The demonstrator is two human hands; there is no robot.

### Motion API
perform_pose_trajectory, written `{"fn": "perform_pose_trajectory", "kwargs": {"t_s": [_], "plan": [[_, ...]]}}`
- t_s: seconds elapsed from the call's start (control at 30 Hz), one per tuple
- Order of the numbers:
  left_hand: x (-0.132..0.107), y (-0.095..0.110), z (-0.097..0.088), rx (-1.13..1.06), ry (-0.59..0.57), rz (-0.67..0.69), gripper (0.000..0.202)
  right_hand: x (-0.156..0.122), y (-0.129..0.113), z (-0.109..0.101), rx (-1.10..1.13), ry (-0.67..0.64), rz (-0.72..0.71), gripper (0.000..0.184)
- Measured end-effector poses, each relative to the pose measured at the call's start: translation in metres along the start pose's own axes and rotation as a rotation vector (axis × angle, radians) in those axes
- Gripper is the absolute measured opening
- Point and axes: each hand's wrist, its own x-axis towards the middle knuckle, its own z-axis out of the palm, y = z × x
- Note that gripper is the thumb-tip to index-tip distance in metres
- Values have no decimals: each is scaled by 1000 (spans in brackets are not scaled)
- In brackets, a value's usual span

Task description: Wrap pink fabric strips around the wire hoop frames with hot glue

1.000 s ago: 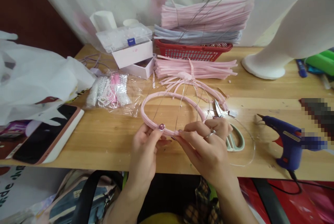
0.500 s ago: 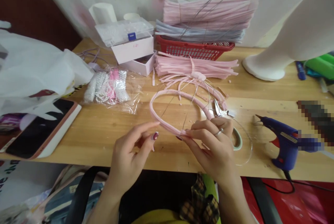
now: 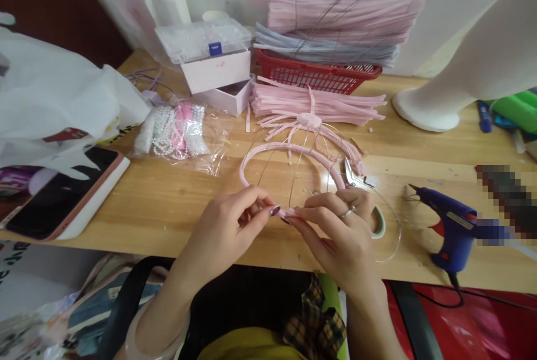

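A hoop covered in pink fabric stands tilted above the table, its near edge at my fingers. My left hand is closed, thumb and forefinger pinched on the near part of that hoop. Beside it, my right hand also pinches the hoop, and a ring shows on one finger. What lies between the fingertips is mostly hidden. Thin wires spread from a small pink oval piece just behind the hoop. Scissors with a pale green handle lie partly behind my right hand.
Right of my hands lies a blue glue gun; its cord hangs over the table edge. Pink strips lie before a red basket. A bag of beads, a phone and a white stand surround the work area.
My left hand has moved right, from the hoop's left side to close beside my right hand, and now pinches there. The right hand keeps its grip. The view has shifted slightly.
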Motion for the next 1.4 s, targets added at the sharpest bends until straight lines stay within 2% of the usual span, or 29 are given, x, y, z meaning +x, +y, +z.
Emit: {"fn": "perform_pose_trajectory", "kwargs": {"t_s": [0.3,0.53,0.77,1.13,1.3,1.4], "plan": [[-1,-3,5,15,-23,-46,7,-1,-1,1,3,-9,9,12],[-4,-3,12,8,4,-108,7,0,-2,3,14,2,9,15],[-3,0,14,-13,18,-113,9,1,1,4,-2,7,-17,14],[0,11,19,-173,58,-244,11,1,3,5,-10,28,-15,12],[-2,11,18,-178,38,-228,12,0,4,5,3,27,3,13],[-5,8,18,-230,10,-210,7,0,5,5,2,34,-4,14]]}}
